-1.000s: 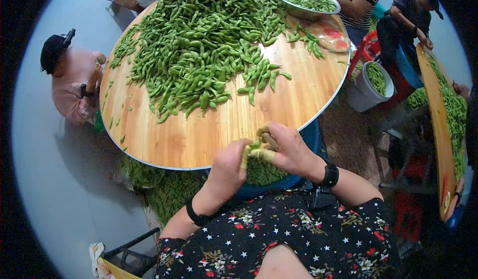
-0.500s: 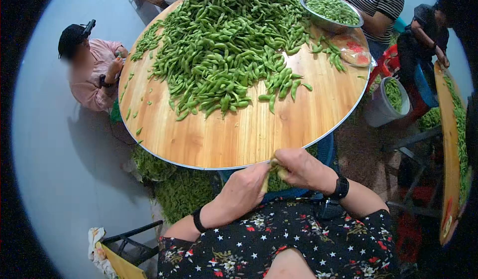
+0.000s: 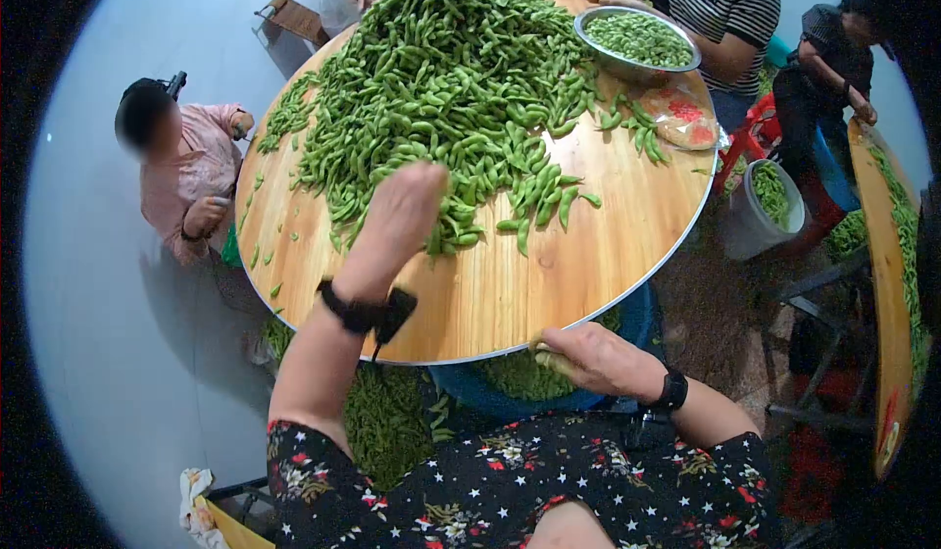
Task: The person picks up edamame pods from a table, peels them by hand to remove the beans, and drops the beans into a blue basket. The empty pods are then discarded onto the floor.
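Observation:
A tall heap of green edamame pods (image 3: 461,88) covers much of the round wooden table (image 3: 598,255). My left hand (image 3: 407,206) is over the near edge of the heap, smeared by motion. Its fingers are hidden, so whether it touches or holds a pod cannot be told. At the table's front edge, my right hand (image 3: 608,358) is closed, thumb and fingers drawn together. Something yellowish shows at its fingertips, too small to make out. Below that hand is a blue tub (image 3: 642,319) with green matter inside.
A metal bowl (image 3: 613,61) of shelled beans stands at the table's back right, near a clear plastic bag (image 3: 686,123). Coworkers sit around, one in a pink shirt (image 3: 201,147). A white bucket (image 3: 765,235) of pods and a second table (image 3: 872,255) are right.
My left hand has left my right hand and moved forward and left to the heap. My right hand stays near the table edge. The pink-shirted person's hands have moved apart.

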Available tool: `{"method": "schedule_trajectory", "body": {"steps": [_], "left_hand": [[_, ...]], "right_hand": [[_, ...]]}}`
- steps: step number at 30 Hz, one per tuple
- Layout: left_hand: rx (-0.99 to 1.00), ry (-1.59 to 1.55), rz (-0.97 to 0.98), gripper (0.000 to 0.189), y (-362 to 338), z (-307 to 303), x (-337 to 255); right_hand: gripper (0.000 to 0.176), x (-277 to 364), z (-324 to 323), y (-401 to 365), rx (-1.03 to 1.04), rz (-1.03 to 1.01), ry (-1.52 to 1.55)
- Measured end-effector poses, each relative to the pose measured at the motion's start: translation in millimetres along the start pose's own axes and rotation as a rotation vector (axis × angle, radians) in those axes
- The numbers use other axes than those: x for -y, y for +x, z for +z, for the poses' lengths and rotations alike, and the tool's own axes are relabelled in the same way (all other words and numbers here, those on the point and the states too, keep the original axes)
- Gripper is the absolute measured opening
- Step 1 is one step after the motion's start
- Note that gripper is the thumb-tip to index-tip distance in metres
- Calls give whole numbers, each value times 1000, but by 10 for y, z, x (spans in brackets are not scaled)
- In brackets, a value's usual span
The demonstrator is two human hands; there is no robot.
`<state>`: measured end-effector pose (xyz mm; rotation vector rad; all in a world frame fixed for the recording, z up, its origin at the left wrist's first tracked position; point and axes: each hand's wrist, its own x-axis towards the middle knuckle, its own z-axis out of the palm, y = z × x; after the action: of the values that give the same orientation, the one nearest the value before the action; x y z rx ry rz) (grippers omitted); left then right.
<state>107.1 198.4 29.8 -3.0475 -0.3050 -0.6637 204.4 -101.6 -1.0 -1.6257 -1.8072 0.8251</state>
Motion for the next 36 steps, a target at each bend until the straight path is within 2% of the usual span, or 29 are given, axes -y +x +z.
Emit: {"method": "schedule_trajectory", "body": {"steps": [2, 3, 5, 6, 8, 9, 10, 12, 13, 14, 16, 18, 20, 21, 22, 24, 25, 28, 29, 36], "left_hand": [[-93, 55, 50, 5, 379, 181, 135], [-96, 50, 56, 5, 487, 300, 236], [11, 136, 43, 7, 571, 496, 388], [17, 131, 44, 7, 558, 463, 333], [59, 32, -87, 9, 499, 379, 242], [62, 49, -89, 18, 468, 323, 237], [68, 49, -92, 18, 415, 286, 196], [-58, -194, -211, 28, 219, 69, 23], [5, -266, -310, 30, 119, -81, -98], [10, -266, -311, 30, 28, -171, -185], [110, -1024, -737, 23, -191, -272, -335], [17, -1375, -723, 26, -478, -214, -568], [-2, -1624, -736, 20, -656, -241, -917], [-17, -1653, -723, 19, -754, -192, -1054], [-9, -1528, -750, 17, -845, -138, -1153], [-106, -1070, -578, 16, -910, -137, -1315], [-99, -953, -530, 18, -933, -153, -1346], [-132, -907, -454, 21, -942, -140, -1400], [-46, -872, -429, 26, -937, -181, -1381], [23, -997, -460, 36, -913, -215, -1434]], "right_hand": [[19, 11, 8, -2, -40, 122, 188], [19, 11, 3, -9, -46, 127, 185], [22, 6, 11, -35, -51, 129, 285], [22, 1, 8, -48, -50, 134, 290], [19, 4, -38, -49, 0, 94, 308], [19, 25, -72, -44, 5, 95, 314], [20, 56, -111, -34, 10, 112, 322], [20, 69, -84, -6, 14, 128, 339], [22, 57, -42, 20, -59, 83, 391], [24, 43, -9, 48, -132, 38, 441], [25, 44, 17, 113, -65, 103, 565], [26, 128, 43, 210, -136, 142, 784], [24, 159, 86, 297, -186, 154, 888], [23, 129, 94, 333, -197, 137, 961], [23, 106, 109, 358, -206, 119, 1033], [21, 99, 122, 367, -236, 106, 1057], [22, 99, 128, 360, -231, 126, 1066], [22, 122, 117, 332, -217, 159, 1108], [22, 134, 102, 322, -209, 167, 1139], [21, 81, 109, 290, -258, 140, 1142]]}}
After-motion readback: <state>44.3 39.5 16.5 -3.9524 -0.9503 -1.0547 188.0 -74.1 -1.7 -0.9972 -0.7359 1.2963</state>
